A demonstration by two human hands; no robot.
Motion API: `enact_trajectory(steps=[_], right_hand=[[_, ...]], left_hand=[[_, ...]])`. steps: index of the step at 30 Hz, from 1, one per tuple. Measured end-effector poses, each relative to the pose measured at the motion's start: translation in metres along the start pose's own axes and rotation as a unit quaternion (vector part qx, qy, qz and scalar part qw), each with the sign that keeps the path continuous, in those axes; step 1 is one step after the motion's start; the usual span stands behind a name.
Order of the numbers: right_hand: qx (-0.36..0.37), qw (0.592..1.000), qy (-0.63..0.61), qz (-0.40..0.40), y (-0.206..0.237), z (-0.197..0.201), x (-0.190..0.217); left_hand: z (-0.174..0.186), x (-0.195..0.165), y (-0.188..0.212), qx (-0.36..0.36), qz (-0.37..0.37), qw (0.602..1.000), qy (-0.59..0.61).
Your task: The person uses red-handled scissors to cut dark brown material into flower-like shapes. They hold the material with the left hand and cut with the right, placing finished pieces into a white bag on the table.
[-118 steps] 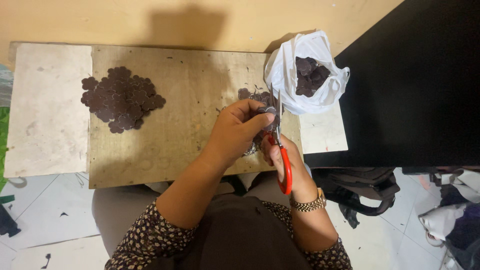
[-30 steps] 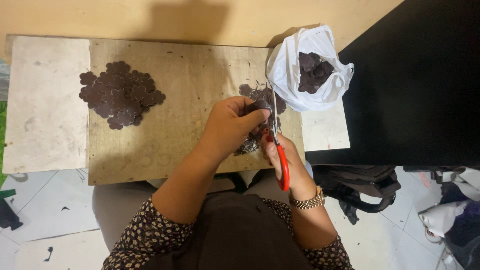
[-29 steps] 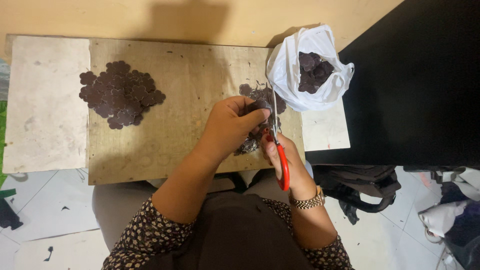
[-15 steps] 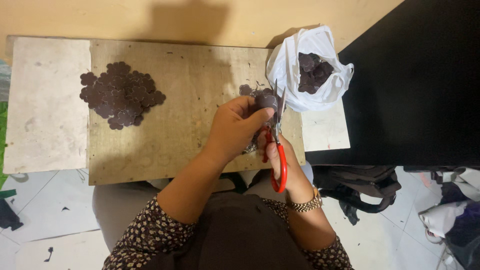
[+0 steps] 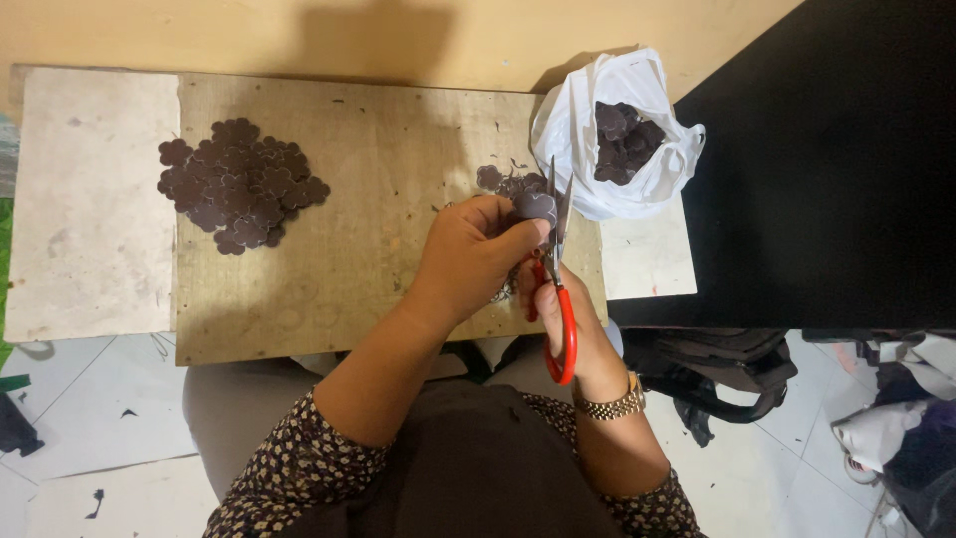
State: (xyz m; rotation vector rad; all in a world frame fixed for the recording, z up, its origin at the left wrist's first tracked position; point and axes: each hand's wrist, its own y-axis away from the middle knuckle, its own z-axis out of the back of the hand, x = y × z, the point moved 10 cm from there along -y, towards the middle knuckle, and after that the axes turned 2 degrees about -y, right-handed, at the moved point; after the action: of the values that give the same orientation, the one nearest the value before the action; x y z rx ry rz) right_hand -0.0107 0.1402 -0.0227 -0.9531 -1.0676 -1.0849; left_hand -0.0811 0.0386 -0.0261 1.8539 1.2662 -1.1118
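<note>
Overhead, a wooden board [image 5: 349,249] carries a pile [image 5: 239,184] of dark flower-shaped cutouts; a white bag [image 5: 617,139] holds more. The left hand [image 5: 473,254] pinches one cutout [image 5: 535,207] above the board. The right hand [image 5: 568,319] grips red scissors [image 5: 556,269], blades at its edge. Small snips, turning the piece, likely trim cleanest.

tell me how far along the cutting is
Done: a pile of cut brown shapes lies on the left of the wooden board. In hand: the left hand holds one brown piece while the right hand works red scissors at its edge. Left: more brown pieces sit in the white bag, and a few loose ones lie beside it.
</note>
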Motion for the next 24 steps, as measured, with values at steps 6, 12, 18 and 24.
enact_trajectory(steps=[6, 12, 18, 24], right_hand=[[-0.01, 1.0, -0.007, 0.007, 0.0, 0.002, -0.004], [-0.014, 0.999, -0.028, -0.014, 0.002, 0.003, -0.011], [-0.01, 0.999, -0.027, -0.02, 0.0, 0.005, -0.011], [-0.002, 0.999, -0.018, -0.034, 0.002, 0.005, -0.011]], left_hand=[[0.004, 0.003, -0.001, -0.022, -0.001, 1.0, -0.011], [0.006, 0.005, -0.001, -0.019, 0.0, 1.0, -0.007], [0.009, 0.007, -0.002, -0.013, 0.007, 1.0, 0.008], [0.009, 0.005, -0.002, -0.02, 0.014, 1.0, 0.017]])
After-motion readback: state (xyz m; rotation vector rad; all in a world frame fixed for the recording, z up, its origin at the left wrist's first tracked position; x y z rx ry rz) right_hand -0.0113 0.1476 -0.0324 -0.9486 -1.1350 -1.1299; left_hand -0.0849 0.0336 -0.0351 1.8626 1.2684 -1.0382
